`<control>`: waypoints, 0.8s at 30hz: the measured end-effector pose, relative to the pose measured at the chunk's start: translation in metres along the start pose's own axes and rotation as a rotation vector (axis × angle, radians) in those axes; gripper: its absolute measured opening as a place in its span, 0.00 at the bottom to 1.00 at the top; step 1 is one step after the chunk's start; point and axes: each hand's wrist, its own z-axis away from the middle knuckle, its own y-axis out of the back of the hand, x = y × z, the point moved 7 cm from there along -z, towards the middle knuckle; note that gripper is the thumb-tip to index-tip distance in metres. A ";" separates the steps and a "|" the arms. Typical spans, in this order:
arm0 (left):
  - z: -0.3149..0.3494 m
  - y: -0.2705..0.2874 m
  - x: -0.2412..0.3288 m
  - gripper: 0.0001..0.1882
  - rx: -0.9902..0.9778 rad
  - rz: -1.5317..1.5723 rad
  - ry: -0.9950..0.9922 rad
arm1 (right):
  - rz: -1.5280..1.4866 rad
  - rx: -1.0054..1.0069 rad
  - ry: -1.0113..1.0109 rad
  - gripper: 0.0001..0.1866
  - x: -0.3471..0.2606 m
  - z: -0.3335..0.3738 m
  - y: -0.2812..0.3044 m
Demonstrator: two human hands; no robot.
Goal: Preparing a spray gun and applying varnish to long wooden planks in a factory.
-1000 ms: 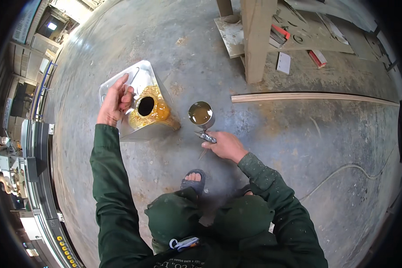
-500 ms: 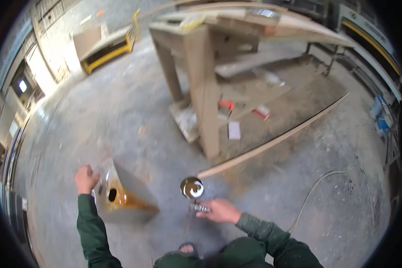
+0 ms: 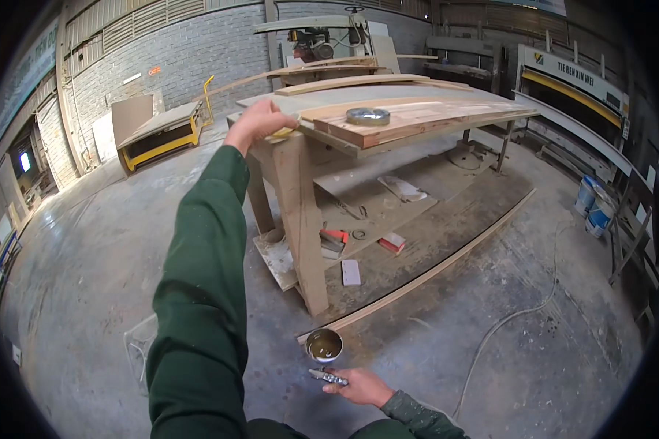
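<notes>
Right hand (image 3: 362, 386) wraps round pliers (image 3: 333, 377), fingers closed on the handles; pliers' nose at the near side of a small tin (image 3: 327, 358). Can't tell whether it's clamped on. Tin is upright, low at the floor (image 3: 88, 293), just beside the near end of a long wood strip (image 3: 432, 265), in front of the counter's (image 3: 300, 227) near left leg. Can't tell if it's standing or lifted slightly.

Left hand (image 3: 256, 123) is out over the counter's near left corner, fingers bent, just beside the end of a wooden board (image 3: 439, 113) with a grey disc (image 3: 367, 116) on it. Yellow item (image 3: 283, 133) under the fingertips; can't tell if pinched or only near.

Progress: brownish liquid (image 3: 322, 344) already in the tin, so filling looks at least partly done. Tin not up on the counter. What's left can't be judged from this view. Canister (image 3: 139, 344) on the floor, mostly behind the left sleeve.
</notes>
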 end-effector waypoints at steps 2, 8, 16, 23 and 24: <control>-0.001 -0.018 0.003 0.25 -0.031 0.032 0.051 | 0.002 0.007 -0.009 0.30 0.011 0.008 -0.001; 0.003 -0.012 -0.023 0.22 0.148 0.282 0.007 | 0.017 -0.072 -0.017 0.28 0.012 0.017 -0.004; 0.135 0.072 -0.053 0.15 0.202 0.241 0.037 | -0.084 -0.058 0.019 0.26 0.002 0.000 0.007; 0.445 0.076 -0.280 0.26 0.009 0.035 0.743 | -0.088 -0.122 0.083 0.26 -0.026 -0.028 -0.025; 0.481 0.081 -0.305 0.32 -0.028 -0.146 0.769 | -0.093 -0.132 0.099 0.26 -0.031 -0.030 -0.030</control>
